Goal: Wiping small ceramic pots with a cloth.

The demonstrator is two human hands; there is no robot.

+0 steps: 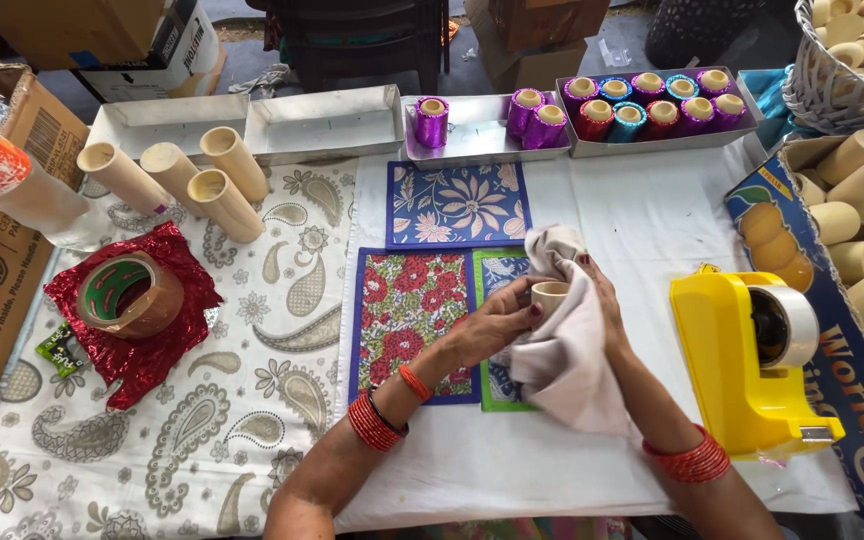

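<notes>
While the tube [550, 296] is standing mouth-up over the table's middle, above the mats [415, 322], the left hand [497, 322] is pinching its near side, and the right hand [600, 300] is apparently pressing the cloth [570, 350] against its far side, fingers mostly hidden.

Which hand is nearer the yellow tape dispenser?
Right. The right hand, wrapped in the cloth, sits just left of the yellow tape dispenser; the left hand is farther left.
</notes>
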